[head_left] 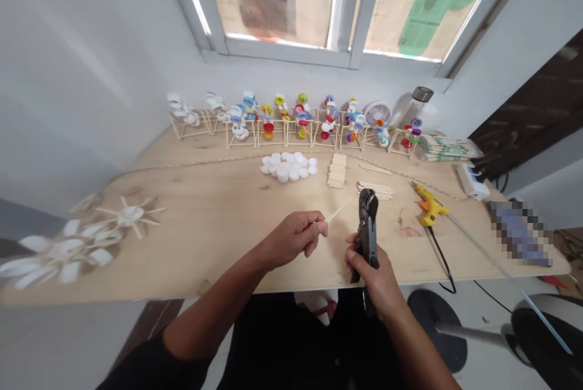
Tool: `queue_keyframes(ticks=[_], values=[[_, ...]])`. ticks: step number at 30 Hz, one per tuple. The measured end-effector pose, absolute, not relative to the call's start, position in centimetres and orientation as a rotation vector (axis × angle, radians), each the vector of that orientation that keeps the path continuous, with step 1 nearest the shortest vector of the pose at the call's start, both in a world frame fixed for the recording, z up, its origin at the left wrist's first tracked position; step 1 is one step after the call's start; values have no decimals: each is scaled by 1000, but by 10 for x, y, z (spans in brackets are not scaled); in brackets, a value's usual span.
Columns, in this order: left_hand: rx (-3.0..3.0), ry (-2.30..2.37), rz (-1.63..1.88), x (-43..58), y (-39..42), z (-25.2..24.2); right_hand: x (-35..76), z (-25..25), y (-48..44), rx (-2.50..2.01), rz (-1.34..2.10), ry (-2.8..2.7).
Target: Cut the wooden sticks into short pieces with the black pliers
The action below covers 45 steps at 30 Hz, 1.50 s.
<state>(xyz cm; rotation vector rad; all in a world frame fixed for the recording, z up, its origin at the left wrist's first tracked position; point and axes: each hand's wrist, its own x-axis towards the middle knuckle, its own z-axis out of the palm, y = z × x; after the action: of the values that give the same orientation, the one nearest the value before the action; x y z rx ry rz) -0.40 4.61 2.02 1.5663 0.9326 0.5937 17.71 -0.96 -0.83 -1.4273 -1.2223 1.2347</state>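
Hard to see: I can't make out the cutting edge of the black hand cutter from my view, and the right hand covers most of its grip. The object at the table's right end is pixelated, so I can't identify it. The models at far left are motion-blurred.

Left hand: the left hand is nearly closed, pinching a thin wooden stick between thumb and fingers.

Right hand: closed around the cutter's handles, holding the tool upright with its head up.

Stick: points up and right toward the cutter's head, near it; from here it appears just apart, not touching.

Edges: both wrists are just behind the front edge of the plywood table. Its left end runs out of frame.

Room: only a narrow gap separates the hands. A yellow hot glue gun lies to the right, well apart from the cutter, with its black cord running over the front edge.

Around: loose craft sticks lie just ahead of the cutter, beside a stack of craft sticks. Further left is a pile of white bottle caps. Stick-and-cap models stand in a row along the back, under the window.
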Motion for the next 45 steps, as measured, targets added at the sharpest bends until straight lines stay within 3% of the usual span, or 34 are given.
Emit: queue_keyframes(ticks=[18,45], values=[[2338,1099,469,-9,57,60,164,-6,-14,-1466,1216,-1532],[2425,1081,353,-5,65,68,161,-9,-11,-1467,1180,-1544]])
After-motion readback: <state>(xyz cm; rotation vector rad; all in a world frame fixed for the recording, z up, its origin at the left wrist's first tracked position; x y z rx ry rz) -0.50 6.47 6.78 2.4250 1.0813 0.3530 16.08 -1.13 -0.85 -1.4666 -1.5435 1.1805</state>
